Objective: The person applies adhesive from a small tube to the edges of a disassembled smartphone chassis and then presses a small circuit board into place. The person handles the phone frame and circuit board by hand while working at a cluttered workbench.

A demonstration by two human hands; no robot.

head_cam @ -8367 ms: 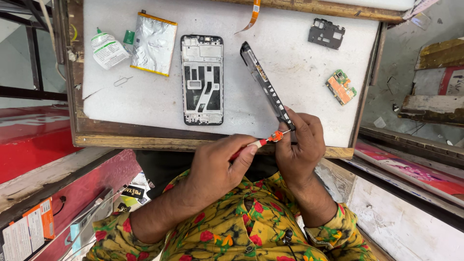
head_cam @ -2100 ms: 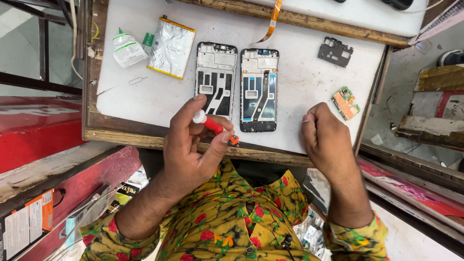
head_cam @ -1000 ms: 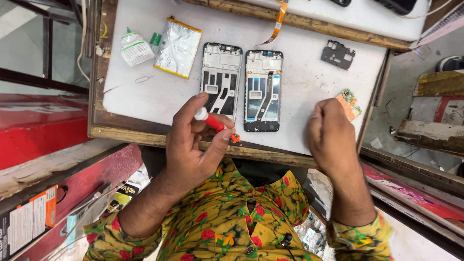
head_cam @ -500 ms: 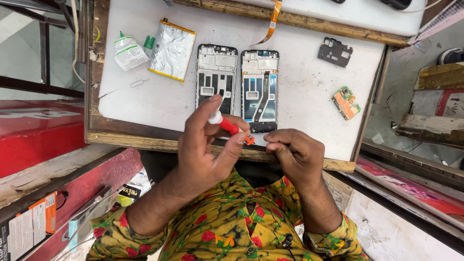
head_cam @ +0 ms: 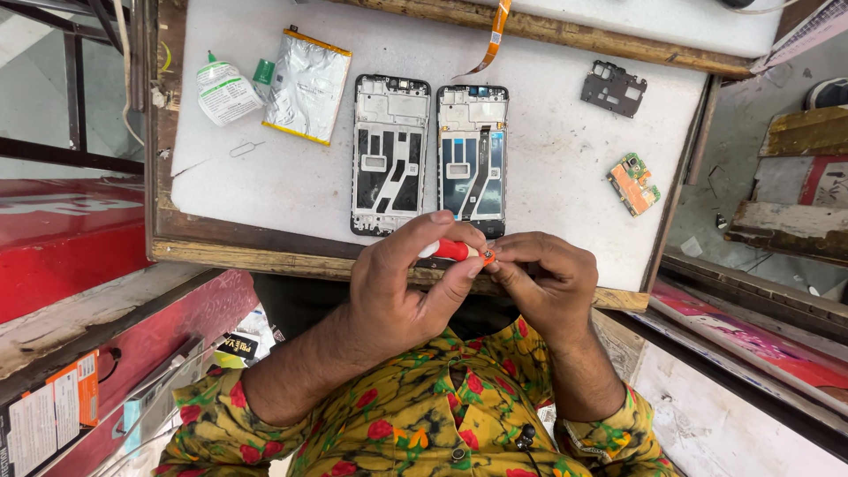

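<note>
- The left hand [head_cam: 402, 296] grips a small red-handled screwdriver [head_cam: 452, 251], fingers wrapped round it, at the near edge of the white tabletop [head_cam: 565, 168]
- The right hand [head_cam: 549, 281] meets it, fingertips pinched at the screwdriver's orange tip; whether they hold anything small there, I cannot tell
- Just beyond the hands lie two phone frames side by side, the left frame [head_cam: 389, 153] and the right frame [head_cam: 473, 155], flat and nearly touching
- Farther left: a silver battery [head_cam: 306, 85]; a glue bottle [head_cam: 223, 88]
- At right: a dark cover plate [head_cam: 613, 88]; a small circuit board [head_cam: 633, 183], well apart
</note>
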